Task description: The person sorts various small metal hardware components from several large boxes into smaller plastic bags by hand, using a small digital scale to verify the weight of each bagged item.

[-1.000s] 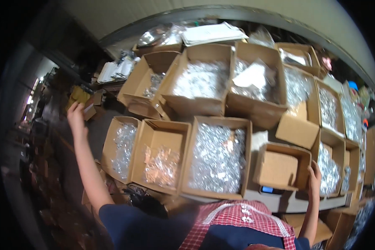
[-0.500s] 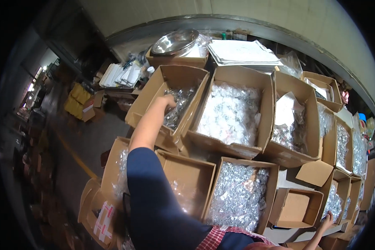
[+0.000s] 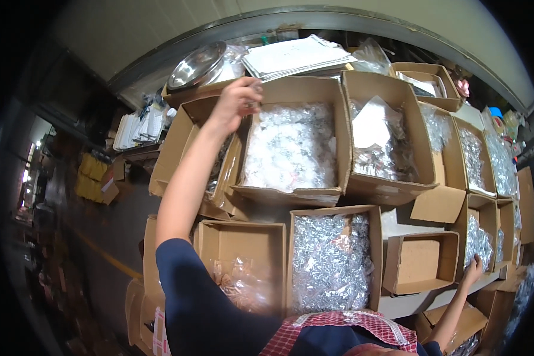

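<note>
My left hand point(image 3: 238, 105) is raised over the shared edge of two cardboard boxes, its fingers curled around something small that I cannot make out. Below it, dark shiny pieces show in part inside the far left box point(image 3: 171, 155), mostly behind my forearm. Beside that stands a box full of clear plastic packets point(image 3: 291, 148). Far to the right, my right hand point(image 3: 473, 270) touches the clear packets point(image 3: 478, 242) in a small box. Its fingers look closed, and anything between them is too small to tell.
Nearer me stand a box with some clear plastic bags point(image 3: 243, 282), a box of silvery packets point(image 3: 332, 261) and a small shallow box point(image 3: 421, 264). Behind the far row are a metal bowl point(image 3: 197, 65) and a paper stack point(image 3: 296, 56). More filled boxes line the right side.
My left hand has come up out of the far left box and moved right, to above the edge of the neighbouring box. My right hand stays at its packets. The whole view has shifted.
</note>
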`<action>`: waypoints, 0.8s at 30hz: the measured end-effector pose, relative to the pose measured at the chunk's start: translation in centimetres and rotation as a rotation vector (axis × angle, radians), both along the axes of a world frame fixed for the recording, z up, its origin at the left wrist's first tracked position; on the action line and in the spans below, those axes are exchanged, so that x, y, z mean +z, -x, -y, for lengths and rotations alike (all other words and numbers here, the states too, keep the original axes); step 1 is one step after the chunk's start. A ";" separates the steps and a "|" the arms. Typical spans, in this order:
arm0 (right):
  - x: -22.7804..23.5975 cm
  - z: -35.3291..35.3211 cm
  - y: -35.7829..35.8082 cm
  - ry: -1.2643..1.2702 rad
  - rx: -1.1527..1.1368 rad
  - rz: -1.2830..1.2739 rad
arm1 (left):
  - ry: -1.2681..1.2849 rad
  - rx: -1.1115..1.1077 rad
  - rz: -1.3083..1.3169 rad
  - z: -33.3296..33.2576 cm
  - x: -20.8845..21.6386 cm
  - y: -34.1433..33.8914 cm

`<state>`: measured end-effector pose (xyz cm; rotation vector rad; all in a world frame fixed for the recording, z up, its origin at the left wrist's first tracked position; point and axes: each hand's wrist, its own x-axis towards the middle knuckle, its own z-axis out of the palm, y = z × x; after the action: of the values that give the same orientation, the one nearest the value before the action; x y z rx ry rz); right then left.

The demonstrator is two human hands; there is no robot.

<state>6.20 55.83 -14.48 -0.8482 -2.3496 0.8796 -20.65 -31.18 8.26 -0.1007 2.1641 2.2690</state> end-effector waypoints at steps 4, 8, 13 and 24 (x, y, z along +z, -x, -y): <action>-0.3 0.4 -0.2 0.072 -0.017 -0.034 | 0.641 -0.093 0.041 -9.5 -3.0 5.5; 0.3 2.2 -0.6 -0.043 0.046 -0.086 | 1.288 -0.073 -0.100 -13.2 -9.1 11.0; 2.9 6.0 -0.6 0.011 0.085 -0.077 | 1.083 0.058 -0.269 -13.3 -9.6 10.9; 2.4 6.0 0.2 0.236 0.052 -0.232 | 0.403 -0.269 -0.129 -25.3 -0.4 7.3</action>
<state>6.00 49.81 -12.12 -0.7328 -2.1033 1.2259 -27.97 -5.88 7.87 0.3238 2.4907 1.7224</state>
